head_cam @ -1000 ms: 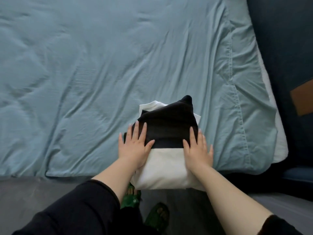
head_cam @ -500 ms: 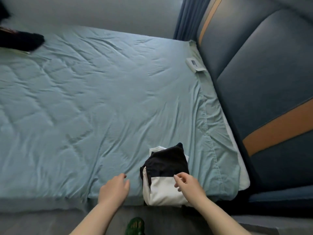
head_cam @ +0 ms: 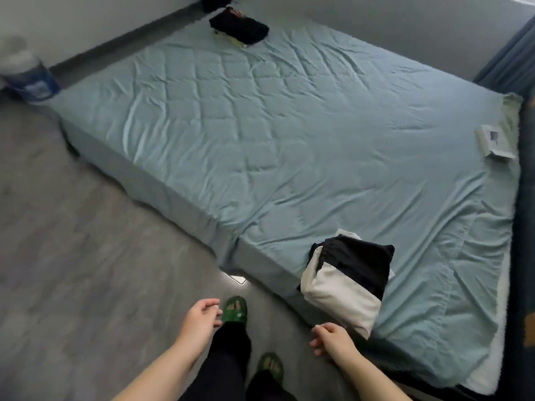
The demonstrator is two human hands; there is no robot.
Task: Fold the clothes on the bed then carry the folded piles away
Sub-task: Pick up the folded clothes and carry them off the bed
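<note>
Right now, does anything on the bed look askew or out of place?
Yes. The folded pile sits skewed at the bed edge, its white part hanging over the side. The blue sheet is also off along the right side, baring white mattress.

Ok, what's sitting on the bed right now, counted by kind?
Folded clothing piles: 2, the black-and-white pile at the near edge and the black pile at the far corner
small white box-like item: 1, near the right edge; too small to identify
Total on the bed: 3
</note>
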